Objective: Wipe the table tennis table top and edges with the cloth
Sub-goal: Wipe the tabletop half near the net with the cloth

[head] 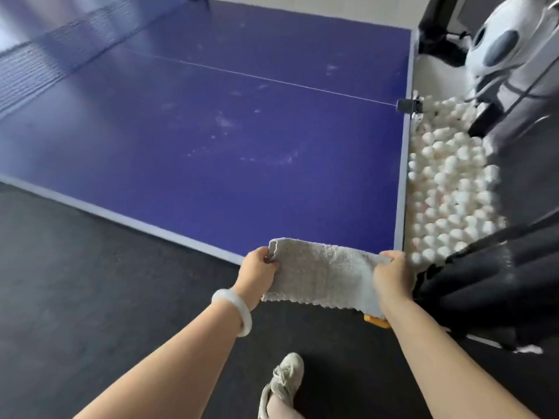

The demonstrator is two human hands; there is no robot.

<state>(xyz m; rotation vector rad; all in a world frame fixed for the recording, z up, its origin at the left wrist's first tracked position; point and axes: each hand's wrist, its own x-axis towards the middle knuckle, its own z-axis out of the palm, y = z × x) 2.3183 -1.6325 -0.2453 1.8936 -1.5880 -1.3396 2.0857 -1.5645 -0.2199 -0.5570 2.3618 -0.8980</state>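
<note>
A dark catch net [490, 276] along the table's [242, 164] right end edge holds a heap of white balls [447, 189]. The cloth [320, 273], pale grey and nubbly with a scalloped lower hem, hangs stretched in the air just off the table's near right corner. The left hand [257, 269] pinches its left end with curled fingers, and the right hand [393, 275] grips its right end.
</note>
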